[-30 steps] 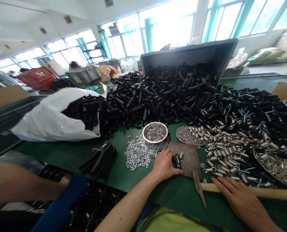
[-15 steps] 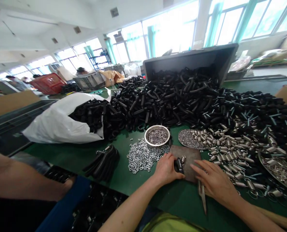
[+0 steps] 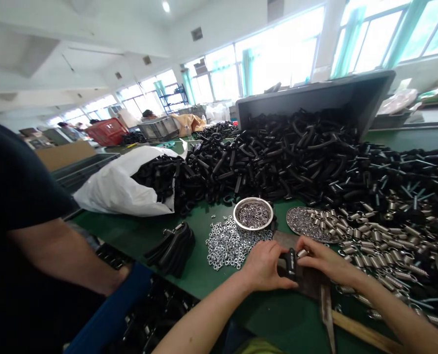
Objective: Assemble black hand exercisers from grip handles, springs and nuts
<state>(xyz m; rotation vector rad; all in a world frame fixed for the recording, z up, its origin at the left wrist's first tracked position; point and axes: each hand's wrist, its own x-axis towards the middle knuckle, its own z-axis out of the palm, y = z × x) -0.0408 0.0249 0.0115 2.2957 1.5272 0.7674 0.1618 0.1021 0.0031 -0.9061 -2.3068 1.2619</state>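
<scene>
Green bench (image 3: 274, 322) — windows (image 3: 274, 56) behind — carries loose nuts (image 3: 224, 244), a bowl (image 3: 254, 228) and a heap of black parts (image 3: 266, 157). Left hand (image 3: 264, 268) grips one black piece (image 3: 291, 263) over the metal plate (image 3: 309, 285). Right hand (image 3: 318, 258) pinches a spring (image 3: 302, 253) in its fingertips, just beside that piece. Hammer (image 3: 327, 312) lies at the plate's near edge — handle extending to the right.

Smooth black plastic is presented by the clasped part (image 3: 292, 264), shiny metal by the pinched spring (image 3: 302, 253) and the heaped nuts (image 3: 224, 246). The plate (image 3: 311, 284) is faced in dull, brownish metal. The hammer handle (image 3: 362, 331) is formed of pale wood, the bag (image 3: 119, 191) of creased white plastic.
</scene>
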